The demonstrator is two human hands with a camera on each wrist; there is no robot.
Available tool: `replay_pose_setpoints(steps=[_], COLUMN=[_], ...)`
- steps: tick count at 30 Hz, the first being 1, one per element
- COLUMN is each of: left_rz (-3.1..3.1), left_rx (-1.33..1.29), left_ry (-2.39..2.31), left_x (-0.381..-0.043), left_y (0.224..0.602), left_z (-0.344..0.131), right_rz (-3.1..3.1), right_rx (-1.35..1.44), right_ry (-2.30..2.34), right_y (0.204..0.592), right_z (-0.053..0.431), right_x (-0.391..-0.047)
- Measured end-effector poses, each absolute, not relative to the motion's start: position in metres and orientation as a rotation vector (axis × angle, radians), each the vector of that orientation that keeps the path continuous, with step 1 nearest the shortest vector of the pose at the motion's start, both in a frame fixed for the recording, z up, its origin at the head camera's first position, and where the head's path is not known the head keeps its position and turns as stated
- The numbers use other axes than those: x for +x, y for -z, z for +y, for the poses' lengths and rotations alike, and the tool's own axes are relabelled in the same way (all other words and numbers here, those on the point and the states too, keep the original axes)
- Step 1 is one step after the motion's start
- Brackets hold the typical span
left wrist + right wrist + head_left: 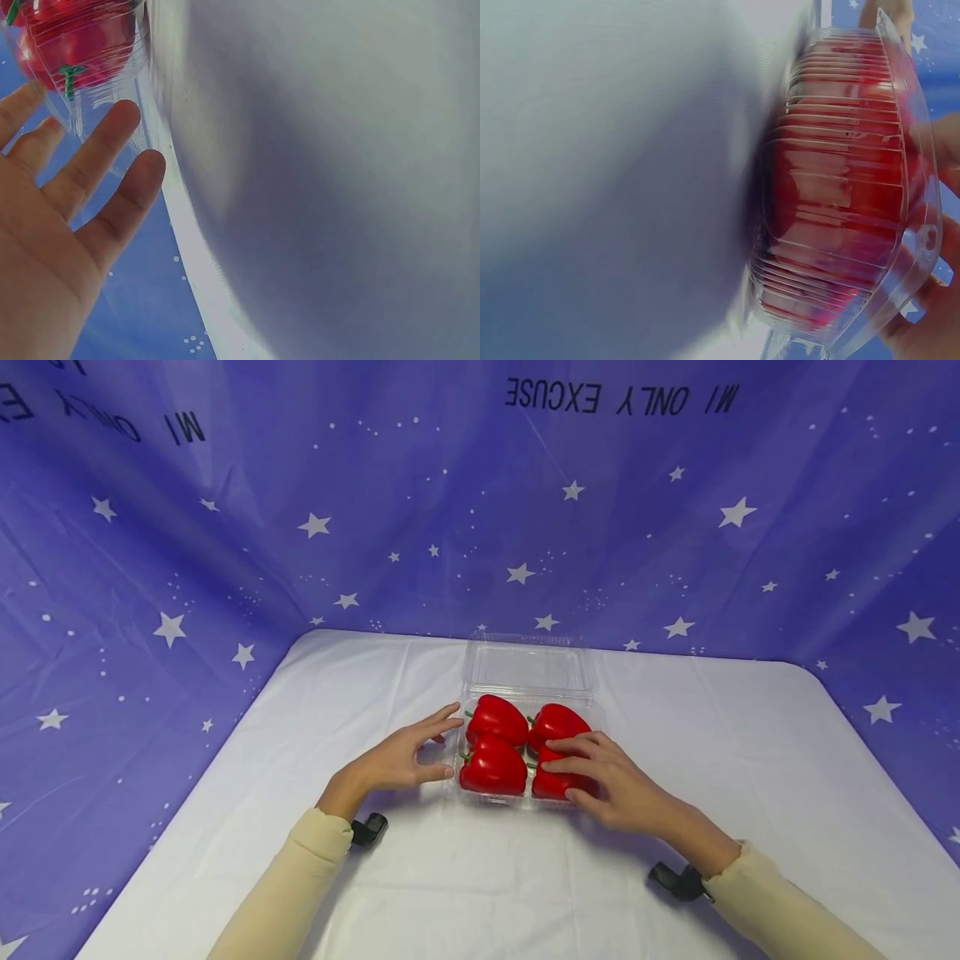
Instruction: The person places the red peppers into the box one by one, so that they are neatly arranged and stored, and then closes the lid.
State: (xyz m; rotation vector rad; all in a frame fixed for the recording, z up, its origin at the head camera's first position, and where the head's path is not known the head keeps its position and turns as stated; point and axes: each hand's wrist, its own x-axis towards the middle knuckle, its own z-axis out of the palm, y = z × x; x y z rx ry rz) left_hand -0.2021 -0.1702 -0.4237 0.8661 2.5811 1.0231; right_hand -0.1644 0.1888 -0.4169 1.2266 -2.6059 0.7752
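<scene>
A clear plastic clamshell box [528,667] lies with its lid folded back on the far side. Several red bell peppers sit in its base, their green stems pointing left. My right hand [618,785] grips the near right bell pepper [551,783], with fingers over its top and the thumb at its near side. Behind that one is the far right bell pepper [558,721]. Beside the box's left wall, my left hand [397,760] holds nothing, fingers spread and thumb apart. Nearest to it are the near left bell pepper [492,766] and the far left bell pepper [498,718].
A white cloth [465,877] covers the table. Its far edge meets a purple-blue curtain [450,510] with white stars and printed letters, which also hangs at both sides. A black wrist camera [369,831] shows at the left cuff and another black camera [678,881] at the right.
</scene>
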Motion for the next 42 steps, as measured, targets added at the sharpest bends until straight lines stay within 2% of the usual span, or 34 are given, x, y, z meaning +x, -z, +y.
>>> replay_pose_setpoints(steps=[12, 27, 35, 42], left_rz=[2.579, 2.596, 2.580, 2.580], left_rx=[0.888, 0.893, 0.901, 0.873], left_ry=[-1.003, -1.006, -1.031, -1.043], left_x=[-0.204, -0.204, -0.203, -0.201], left_y=[0.422, 0.419, 0.419, 0.422], left_z=[-0.167, -0.169, -0.170, -0.171], right_rz=[-2.632, -2.603, -2.609, -2.570], right_rx=[1.208, 1.195, 1.107, 1.041], right_ry=[-0.755, -0.660, -0.791, -0.774], right_y=[0.419, 0.398, 0.395, 0.388], right_z=[0.194, 0.198, 0.213, 0.235], right_x=[-0.161, -0.158, -0.176, -0.212])
